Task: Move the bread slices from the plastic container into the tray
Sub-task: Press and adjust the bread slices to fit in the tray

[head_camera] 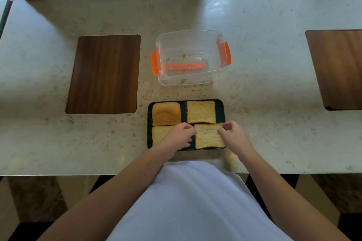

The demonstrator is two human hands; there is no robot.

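A dark tray (149, 115) lies near the counter's front edge with several bread slices in it. A browner crust slice (166, 113) sits at the far left, a pale slice (201, 112) at the far right, another slice (159, 133) at the near left. The near-right slice (207, 137) is pinched at its far corners by my left hand (181, 135) and my right hand (234, 135). Behind the tray stands the clear plastic container (188, 45) with orange clips, holding only crumbs.
A dark wooden board (103, 74) is set in the marble counter to the left, and another wooden board (338, 68) at the right edge. Windows run along the back. The counter's front edge is just below the tray.
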